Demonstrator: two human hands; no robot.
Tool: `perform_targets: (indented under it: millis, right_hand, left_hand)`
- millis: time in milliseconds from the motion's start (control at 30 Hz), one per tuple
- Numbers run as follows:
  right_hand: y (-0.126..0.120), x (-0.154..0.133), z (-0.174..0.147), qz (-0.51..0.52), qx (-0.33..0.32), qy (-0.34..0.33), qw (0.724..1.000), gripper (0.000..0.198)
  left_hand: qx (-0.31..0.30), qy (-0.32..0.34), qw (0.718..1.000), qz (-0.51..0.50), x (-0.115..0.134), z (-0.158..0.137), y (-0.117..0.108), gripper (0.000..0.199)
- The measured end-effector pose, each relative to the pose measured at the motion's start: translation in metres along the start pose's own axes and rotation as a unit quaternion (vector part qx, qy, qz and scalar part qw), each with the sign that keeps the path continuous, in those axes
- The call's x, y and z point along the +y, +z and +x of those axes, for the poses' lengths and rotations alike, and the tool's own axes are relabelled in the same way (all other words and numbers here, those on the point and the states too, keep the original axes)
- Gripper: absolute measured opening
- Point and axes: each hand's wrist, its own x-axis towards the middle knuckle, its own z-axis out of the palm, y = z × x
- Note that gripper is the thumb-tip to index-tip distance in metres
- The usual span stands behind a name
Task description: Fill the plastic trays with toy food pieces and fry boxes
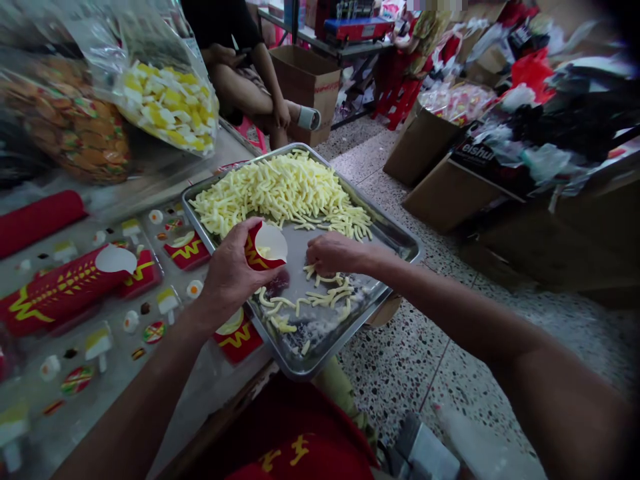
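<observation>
My left hand (233,267) is closed around a small red fry carton (257,248) with a yellow zigzag mark and a white inside. The carton is tilted over the tray's left side, with a few pale pieces inside. My right hand (336,253) is over the middle of the metal tray (385,250), fingers curled down and pressed together. Loose fry-shaped pieces (330,293) lie right under its fingertips; what is between the fingers is hidden. A large heap of pale yellow fry-shaped pieces (280,187) fills the tray's far part. White powder is on the near part.
To the left, a stack of red cartons (60,287) lies on clear packs with small toy-like food shapes. Behind are bags of yellow-and-white pieces (167,100) and burger-like pieces (75,120). A seated person (245,80) is beyond the tray. Cardboard boxes (445,187) stand at right.
</observation>
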Motion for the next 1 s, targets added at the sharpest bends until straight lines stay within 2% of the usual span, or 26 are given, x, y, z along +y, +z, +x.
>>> perform_targets:
  millis: [67,133,167,233,300,367,433,567,667,800,933,1000]
  right_hand:
    - [0.002,0.004,0.007,0.014,0.01,-0.001,1.0,0.017]
    - [0.003,0.017,0.006,0.105,0.044,0.018,0.993,0.016]
    - [0.002,0.026,0.003,0.172,0.078,0.042,0.981,0.016]
    - [0.001,0.045,-0.005,0.295,0.153,0.09,0.939,0.018]
    - [0.001,0.059,-0.014,0.332,0.193,0.12,0.916,0.019]
    - [0.004,0.061,-0.02,0.295,0.187,0.127,0.928,0.015]
    - [0.01,0.054,-0.023,0.207,0.178,0.133,0.953,0.012]
    - [0.021,0.032,-0.021,0.073,0.175,0.118,0.975,0.014]
    - [0.017,0.03,-0.023,0.087,0.16,0.112,0.977,0.013]
    - [0.004,0.039,-0.03,0.121,0.094,0.076,0.985,0.019]
    - [0.003,0.028,-0.034,0.067,0.117,0.065,0.989,0.034]
    - [0.009,0.017,-0.032,0.015,0.095,0.086,0.992,0.029]
  left_hand:
    - [-0.008,-0.01,1.0,0.005,-0.003,-0.001,-0.001,0.082]
    - [-0.013,-0.02,1.0,0.009,-0.007,-0.003,-0.005,0.082]
    - [-0.013,-0.023,1.0,0.011,-0.008,-0.004,-0.006,0.082]
    - [-0.01,-0.029,0.999,0.015,-0.01,-0.004,-0.008,0.081]
    - [-0.017,-0.028,0.999,0.022,-0.008,-0.003,-0.007,0.079]
    - [-0.044,-0.018,0.998,0.03,-0.001,0.0,-0.001,0.077]
    - [-0.074,-0.005,0.996,0.045,0.007,0.002,0.006,0.076]
    - [-0.081,0.0,0.992,0.095,0.014,-0.003,0.015,0.071]
    - [-0.078,-0.012,0.989,0.124,0.01,-0.009,0.01,0.069]
    - [-0.066,-0.023,0.988,0.139,0.003,-0.01,-0.003,0.071]
    - [-0.061,-0.035,0.987,0.144,0.004,-0.004,-0.009,0.07]
    - [-0.066,-0.024,0.986,0.151,0.009,-0.002,-0.007,0.069]
